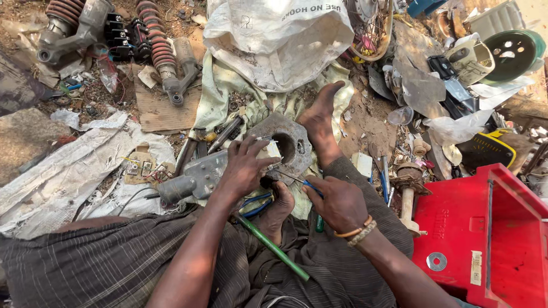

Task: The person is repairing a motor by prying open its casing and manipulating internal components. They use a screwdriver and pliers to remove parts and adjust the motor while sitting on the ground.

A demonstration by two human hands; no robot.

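Looking down from the head camera, I take the grey metal casting (291,145) with its round bore as my landmark, lying on a pale cloth (220,91) on the dirt. My left hand (244,166) is clamped over the near-left edge of the casting, fingers curled onto a small light-coloured piece at the rim of the bore; I read that grip as a way to keep the part from shifting while it is worked on. My right hand (341,203) sits just nearer to me than the casting, closed around a thin blue-handled tool (297,180) whose metal tip points up toward the bore; the angle suggests prying or picking at something inside, though the tip itself is too small for me to tell. A bare foot (321,117) rests against the casting's right side and another foot (279,208) lies just below it, which looks like bracing. A green rod (273,248) lies across the lap, nearer than the casting. Far left and beyond it lie red coil shock absorbers (154,43); a white sack (279,40) sits directly beyond; a red plastic crate (485,239) stands well to the right.
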